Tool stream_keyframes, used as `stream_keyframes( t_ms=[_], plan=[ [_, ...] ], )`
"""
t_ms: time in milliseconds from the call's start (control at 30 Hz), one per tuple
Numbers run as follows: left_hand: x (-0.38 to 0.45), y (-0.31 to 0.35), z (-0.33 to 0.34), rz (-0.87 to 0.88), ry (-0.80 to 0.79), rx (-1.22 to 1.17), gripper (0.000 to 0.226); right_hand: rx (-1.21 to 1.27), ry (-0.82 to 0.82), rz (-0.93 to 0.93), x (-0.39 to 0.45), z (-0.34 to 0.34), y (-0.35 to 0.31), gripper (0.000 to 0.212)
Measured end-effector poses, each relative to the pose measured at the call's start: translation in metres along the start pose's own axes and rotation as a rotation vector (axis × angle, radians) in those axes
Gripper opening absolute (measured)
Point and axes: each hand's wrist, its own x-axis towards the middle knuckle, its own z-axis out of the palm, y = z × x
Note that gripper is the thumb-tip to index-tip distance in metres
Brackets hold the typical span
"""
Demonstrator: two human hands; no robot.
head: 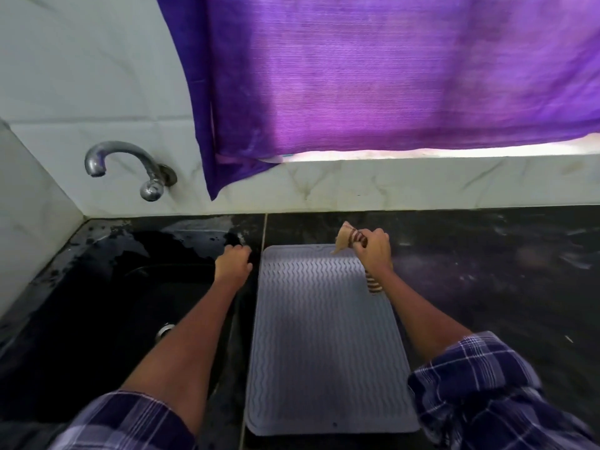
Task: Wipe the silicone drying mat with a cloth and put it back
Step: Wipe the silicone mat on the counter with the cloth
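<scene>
Nearest the camera, two checked sleeves (480, 394) are seen at the bottom edge; between the forearms the grey silicone drying mat (321, 345) is laid flat on the dark counter (487, 271), just right of the black sink (97, 303). Farther on, the right hand (373, 251) is clenched around a bunched striped cloth (349, 238), held over the mat's far right corner; whether the cloth touches the mat cannot be told. The left hand (234, 263) is curled loosely, nothing being grasped, beside the mat's far left corner. Beyond, a tap (130, 167) and a purple curtain (373, 76) are set against the tiled wall. The mat appears to be in its place; whether wiping is finished or not yet begun cannot be judged.
</scene>
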Motion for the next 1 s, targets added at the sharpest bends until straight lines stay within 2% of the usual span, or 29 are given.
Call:
stream_keyframes(
  t_ms=[167,300,367,500,567,633,700,800,900,967,1000],
  plan=[
    [0.041,-0.018,0.017,0.142,-0.108,0.005,0.053,-0.087,-0.126,-0.081,0.019,0.047,-0.060,0.032],
    [0.076,-0.020,0.028,0.260,-0.217,-0.030,0.079,-0.161,-0.241,-0.116,0.022,0.109,-0.097,0.031],
    [0.086,-0.018,0.037,0.337,-0.265,0.008,0.089,-0.251,-0.304,-0.151,0.015,0.136,-0.101,0.035],
    [0.092,-0.016,0.052,0.390,-0.279,0.067,0.094,-0.374,-0.298,-0.190,0.021,0.146,-0.086,0.044],
    [0.094,-0.017,0.052,0.383,-0.283,0.060,0.091,-0.457,-0.336,-0.218,0.024,0.143,-0.086,0.049],
    [0.097,-0.018,0.051,0.373,-0.272,0.059,0.078,-0.493,-0.352,-0.210,0.024,0.143,-0.097,0.047],
    [0.102,-0.018,0.051,0.378,-0.234,0.096,0.061,-0.470,-0.353,-0.189,0.019,0.142,-0.112,0.046],
    [0.105,-0.017,0.052,0.428,-0.165,0.172,0.051,-0.371,-0.334,-0.169,-0.021,0.127,-0.126,0.038],
    [0.106,-0.016,0.046,0.436,-0.155,0.190,0.038,-0.306,-0.475,-0.202,-0.069,0.107,-0.128,0.036],
    [0.106,-0.015,0.040,0.413,-0.193,0.166,0.035,-0.393,-0.617,-0.111,-0.054,0.092,-0.133,0.029],
    [0.107,-0.015,0.037,0.402,-0.209,0.145,0.034,-0.428,-0.636,-0.087,-0.035,0.087,-0.140,0.026]
  ],
)
